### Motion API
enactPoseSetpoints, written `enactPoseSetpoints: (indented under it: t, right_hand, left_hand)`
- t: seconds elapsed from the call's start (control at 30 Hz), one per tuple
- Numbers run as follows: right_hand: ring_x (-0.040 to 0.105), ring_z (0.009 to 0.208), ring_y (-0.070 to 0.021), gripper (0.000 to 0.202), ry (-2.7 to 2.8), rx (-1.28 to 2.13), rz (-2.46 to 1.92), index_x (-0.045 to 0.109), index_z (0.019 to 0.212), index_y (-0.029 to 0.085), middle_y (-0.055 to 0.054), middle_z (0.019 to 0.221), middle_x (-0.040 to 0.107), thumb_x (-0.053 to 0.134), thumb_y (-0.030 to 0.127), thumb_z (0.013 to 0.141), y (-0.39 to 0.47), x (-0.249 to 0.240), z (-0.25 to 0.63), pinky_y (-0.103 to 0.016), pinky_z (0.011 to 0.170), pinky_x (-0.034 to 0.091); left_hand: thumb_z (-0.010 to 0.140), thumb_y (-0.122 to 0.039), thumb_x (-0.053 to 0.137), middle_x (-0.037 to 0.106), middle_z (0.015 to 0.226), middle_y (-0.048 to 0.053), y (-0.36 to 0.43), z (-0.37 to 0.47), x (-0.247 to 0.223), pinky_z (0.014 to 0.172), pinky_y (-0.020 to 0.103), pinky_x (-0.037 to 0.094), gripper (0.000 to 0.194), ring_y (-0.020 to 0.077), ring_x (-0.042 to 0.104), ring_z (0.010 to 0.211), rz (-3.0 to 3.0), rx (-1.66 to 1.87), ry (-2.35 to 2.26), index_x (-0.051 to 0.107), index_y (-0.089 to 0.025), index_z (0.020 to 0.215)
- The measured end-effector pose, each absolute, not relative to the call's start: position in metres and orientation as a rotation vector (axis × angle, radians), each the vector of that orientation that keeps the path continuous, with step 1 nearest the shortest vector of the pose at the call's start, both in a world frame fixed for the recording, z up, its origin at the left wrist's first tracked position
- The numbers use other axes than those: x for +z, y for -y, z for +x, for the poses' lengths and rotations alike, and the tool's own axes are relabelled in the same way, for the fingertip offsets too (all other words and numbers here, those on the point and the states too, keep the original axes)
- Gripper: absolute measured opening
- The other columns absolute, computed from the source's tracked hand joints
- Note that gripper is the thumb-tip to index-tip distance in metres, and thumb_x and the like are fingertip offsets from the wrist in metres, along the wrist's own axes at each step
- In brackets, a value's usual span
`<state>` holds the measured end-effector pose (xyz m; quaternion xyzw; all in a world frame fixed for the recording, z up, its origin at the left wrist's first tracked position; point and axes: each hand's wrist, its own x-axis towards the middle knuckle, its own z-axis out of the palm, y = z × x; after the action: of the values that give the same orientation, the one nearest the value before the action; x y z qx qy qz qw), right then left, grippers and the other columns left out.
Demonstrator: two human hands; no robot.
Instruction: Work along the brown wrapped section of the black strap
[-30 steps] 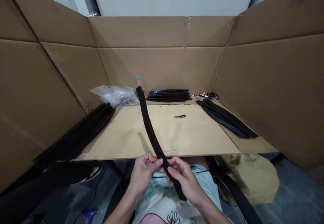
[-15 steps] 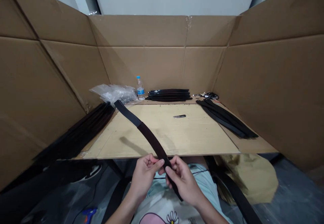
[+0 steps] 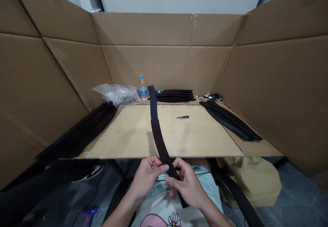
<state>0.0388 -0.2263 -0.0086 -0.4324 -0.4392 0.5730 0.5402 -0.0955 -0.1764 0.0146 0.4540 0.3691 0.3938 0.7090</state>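
A long, curved dark strip (image 3: 159,139) rises from my hands over the table's front edge, its far part smoother and greyer than the dark brown near part. My left hand (image 3: 148,174) pinches its left edge between thumb and fingers. On the other side my right hand (image 3: 182,179) grips the strip slightly lower, thumb on top. The strip's near end hangs below my hands, over my lap. A thin dark cord passes behind both hands.
Small snips (image 3: 182,117) lie mid-table. Dark strips are piled at left (image 3: 79,131), back (image 3: 175,95) and right (image 3: 230,121). A plastic bag (image 3: 119,94) and a water bottle (image 3: 143,89) stand back left. Cardboard walls (image 3: 143,61) enclose the table (image 3: 123,141).
The strip's far end has swung right and become more upright, now in front of the back pile. Both hands keep hold of it in nearly the same place.
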Motion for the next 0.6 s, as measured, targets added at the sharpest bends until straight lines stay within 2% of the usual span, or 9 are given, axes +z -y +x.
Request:
enactPoseSetpoints:
  t: [0.1,0.17,0.23,0.33,0.4,0.5,0.6]
  right_hand:
    - [0.049,0.046,-0.0077,0.033,1.045,1.343,-1.011,0.047,0.077,0.020,0.004,0.065,0.060,0.070,0.044,0.076,0.2265,-0.0058,0.0386,-0.019,0.041,0.036]
    - [0.050,0.049,-0.0083,0.033,1.034,1.336,-0.993,0.050,0.078,0.019,0.001,0.070,0.063,0.064,0.049,0.079,0.2257,-0.0050,0.0389,-0.021,0.045,0.036]
    - [0.050,0.051,-0.0093,0.034,1.011,1.337,-0.986,0.052,0.078,0.019,0.001,0.067,0.061,0.063,0.051,0.080,0.2247,-0.0053,0.0395,-0.022,0.048,0.038]
    - [0.051,0.054,-0.0102,0.033,0.973,1.332,-0.999,0.057,0.086,0.018,0.003,0.065,0.058,0.074,0.043,0.072,0.2236,-0.0070,0.0403,-0.023,0.051,0.040]
    - [0.054,0.061,-0.0122,0.039,0.969,1.333,-1.004,0.060,0.090,0.017,0.002,0.067,0.060,0.082,0.034,0.063,0.2231,-0.0078,0.0404,-0.024,0.057,0.044]
    - [0.057,0.065,-0.0144,0.036,0.986,1.360,-0.995,0.062,0.076,0.016,0.001,0.068,0.062,0.088,0.027,0.054,0.2231,-0.0076,0.0401,-0.026,0.060,0.048]
    - [0.057,0.053,-0.0129,0.039,0.978,1.416,-0.965,0.052,0.070,0.018,0.003,0.063,0.060,0.086,0.033,0.057,0.2240,-0.0070,0.0395,-0.024,0.048,0.047]
  left_hand:
    - [0.060,-0.031,0.080,0.058,0.049,-0.002,0.1760,-0.0929,0.0119,0.048,0.021,0.041,0.035,0.0109,0.053,0.045,0.999,0.905,-0.802,0.048,-0.016,0.058]
    - [0.065,-0.033,0.077,0.059,0.047,-0.002,0.1749,-0.0921,0.0090,0.051,0.024,0.043,0.033,0.0127,0.055,0.045,1.004,0.931,-0.816,0.049,-0.017,0.059]
    - [0.063,-0.031,0.078,0.060,0.049,-0.001,0.1739,-0.0923,0.0067,0.052,0.025,0.044,0.032,0.0131,0.056,0.046,1.008,0.940,-0.837,0.050,-0.016,0.061]
    - [0.048,-0.019,0.085,0.058,0.051,-0.004,0.1737,-0.0932,0.0069,0.050,0.021,0.042,0.036,0.0108,0.054,0.046,1.011,0.940,-0.853,0.052,-0.015,0.062]
    - [0.046,-0.016,0.086,0.058,0.053,-0.004,0.1747,-0.0937,0.0088,0.050,0.020,0.041,0.035,0.0097,0.053,0.049,1.003,0.924,-0.833,0.054,-0.014,0.062]
    - [0.050,-0.018,0.085,0.061,0.059,-0.002,0.1770,-0.0938,0.0111,0.050,0.020,0.041,0.031,0.0103,0.054,0.053,0.974,0.901,-0.787,0.057,-0.013,0.063]
    - [0.051,-0.022,0.085,0.060,0.057,-0.002,0.1789,-0.0939,0.0106,0.046,0.020,0.037,0.033,0.0098,0.053,0.047,0.936,0.874,-0.733,0.055,-0.013,0.062]
